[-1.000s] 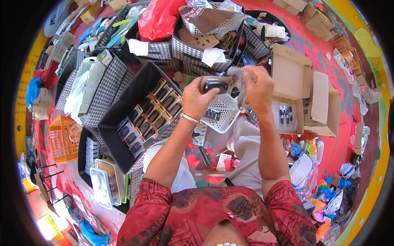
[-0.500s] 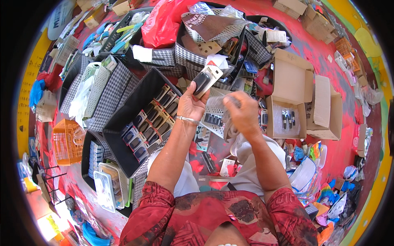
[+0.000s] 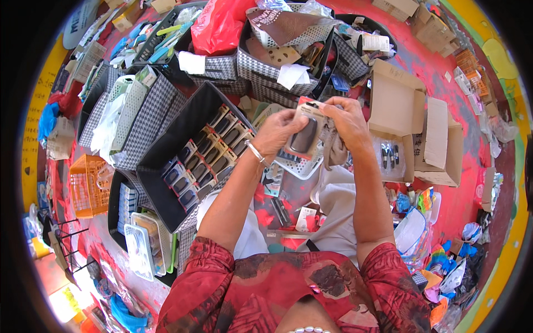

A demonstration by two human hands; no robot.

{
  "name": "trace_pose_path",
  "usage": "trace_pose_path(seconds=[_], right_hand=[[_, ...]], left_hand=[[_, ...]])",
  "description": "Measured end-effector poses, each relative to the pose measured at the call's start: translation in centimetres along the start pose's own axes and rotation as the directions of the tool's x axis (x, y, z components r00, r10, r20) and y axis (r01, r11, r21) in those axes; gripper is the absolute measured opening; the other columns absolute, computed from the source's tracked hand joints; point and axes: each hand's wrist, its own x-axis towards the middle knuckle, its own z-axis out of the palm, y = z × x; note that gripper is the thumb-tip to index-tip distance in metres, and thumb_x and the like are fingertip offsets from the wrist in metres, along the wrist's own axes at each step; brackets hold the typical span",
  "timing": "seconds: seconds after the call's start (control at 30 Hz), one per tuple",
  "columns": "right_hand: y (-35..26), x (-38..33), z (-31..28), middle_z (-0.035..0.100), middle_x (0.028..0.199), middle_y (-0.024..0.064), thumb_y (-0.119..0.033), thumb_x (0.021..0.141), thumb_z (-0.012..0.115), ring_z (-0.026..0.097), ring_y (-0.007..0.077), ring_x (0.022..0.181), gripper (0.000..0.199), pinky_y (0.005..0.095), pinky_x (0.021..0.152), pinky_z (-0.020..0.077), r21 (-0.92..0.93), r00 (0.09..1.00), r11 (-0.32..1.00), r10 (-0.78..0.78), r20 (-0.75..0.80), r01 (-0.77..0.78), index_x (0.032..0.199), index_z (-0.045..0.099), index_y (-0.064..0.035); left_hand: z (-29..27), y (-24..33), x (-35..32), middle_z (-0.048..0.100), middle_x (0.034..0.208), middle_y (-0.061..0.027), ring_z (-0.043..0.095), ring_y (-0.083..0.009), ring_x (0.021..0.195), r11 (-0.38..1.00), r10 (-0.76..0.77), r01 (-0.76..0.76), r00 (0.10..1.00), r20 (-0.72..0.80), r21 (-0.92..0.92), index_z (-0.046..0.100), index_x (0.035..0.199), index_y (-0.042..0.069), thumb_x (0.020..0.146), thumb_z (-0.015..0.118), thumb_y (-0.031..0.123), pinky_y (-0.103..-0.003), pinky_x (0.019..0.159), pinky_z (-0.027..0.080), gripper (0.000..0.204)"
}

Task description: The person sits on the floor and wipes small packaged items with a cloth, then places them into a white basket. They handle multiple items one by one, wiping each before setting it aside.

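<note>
A: Report surface and surroundings.

B: I see a red floor (image 3: pixel 472 183) crowded with goods. A black bin (image 3: pixel 166 161) of packaged items in rows sits left of centre; checked fabric bins (image 3: pixel 261 69) fill the upper centre; an orange basket (image 3: pixel 86 186) lies at the left edge; open cardboard boxes (image 3: pixel 411 127) stand at the right.

A: Item position and axis?

B: The blister pack (image 3: pixel 307 133) is at frame centre, above a white basket (image 3: pixel 302 164). Its long axis runs near-vertical, top tilted slightly right, dark face toward me.

A: Grip status?

B: Left hand (image 3: pixel 277 133) grasps the pack's left edge; right hand (image 3: pixel 347 122) pinches its top right corner.
</note>
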Motion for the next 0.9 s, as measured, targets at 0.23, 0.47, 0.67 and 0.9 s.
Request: trace_pose_path(seconds=[0.23,0.47,0.67,0.9], right_hand=[[-0.3,0.6,0.2,0.061,0.070,0.0059,-0.022,0.079,0.062,0.053,0.0091,0.063,0.025,0.0244,0.059,0.0426,0.065,0.915,0.993,-0.068,-0.397,0.102,0.081,0.061,0.0024],[-0.4,-0.7,4.2,0.055,0.076,0.0084,-0.014,0.078,0.059,0.058,0.0263,0.070,0.011,0.0347,0.061,0.0440,-0.568,0.872,0.714,-0.489,0.014,0.409,0.079,0.059,-0.0035],[-0.8,-3.1,3.1,0.055,0.076,0.0075,-0.013,0.076,0.060,0.057,0.0215,0.067,0.009,0.0305,0.061,0.0445,-0.351,0.812,0.736,-0.477,0.337,0.579,0.075,0.061,-0.0039],[-0.8,-1.9,3.4,0.059,0.080,0.0088,-0.010,0.073,0.063,0.059,0.0195,0.069,0.014,0.0287,0.063,0.0459,-0.134,0.888,0.941,-0.337,-0.314,0.310,0.084,0.060,-0.0014]], left_hand=[[0.0,-0.7,-0.3,0.061,0.095,-0.0080,0.061,-0.0182,0.083,0.861,-0.147,0.060,0.980,-0.135,-0.505,0.054,0.105,0.004,0.089,0.049,0.030,-0.036,0.073,0.052,0.031],[-0.3,-1.5,0.8,0.060,0.102,-0.0088,0.061,-0.0208,0.087,0.886,-0.132,0.011,0.964,-0.230,-0.464,0.051,0.109,0.006,0.092,0.043,0.029,-0.039,0.074,0.052,0.031],[-2.0,-1.5,1.2,0.060,0.099,-0.0096,0.060,-0.0242,0.089,0.742,-0.181,-0.109,0.918,-0.354,-0.661,0.053,0.107,0.006,0.091,0.043,0.030,-0.042,0.078,0.049,0.030],[-0.9,-1.3,1.4,0.059,0.098,-0.0137,0.057,-0.0266,0.092,0.612,-0.167,-0.239,0.892,-0.419,-0.754,0.048,0.107,0.002,0.091,0.043,0.020,-0.046,0.087,0.044,0.025]])
